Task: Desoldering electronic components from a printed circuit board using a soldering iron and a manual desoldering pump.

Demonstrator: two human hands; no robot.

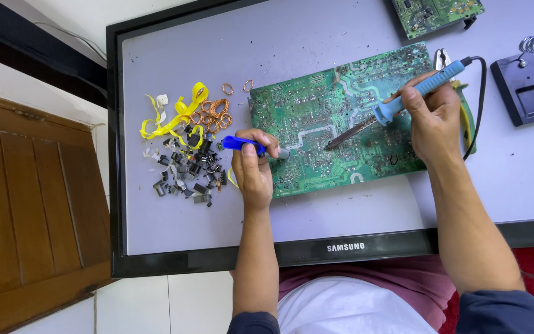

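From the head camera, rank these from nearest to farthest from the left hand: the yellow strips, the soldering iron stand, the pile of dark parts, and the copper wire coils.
Measured from the left hand:
1. Pile of dark parts, just to its left.
2. Copper wire coils, up and to the left.
3. Yellow strips, farther left, beyond the coils.
4. Soldering iron stand, far right, past the green circuit board.

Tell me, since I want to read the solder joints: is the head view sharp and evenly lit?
Head view: even, soft light, faint shadows; green circuit board is sharp but its joints too small to read; soldering iron in the right hand is crisp; no glare; edges slightly bowed.
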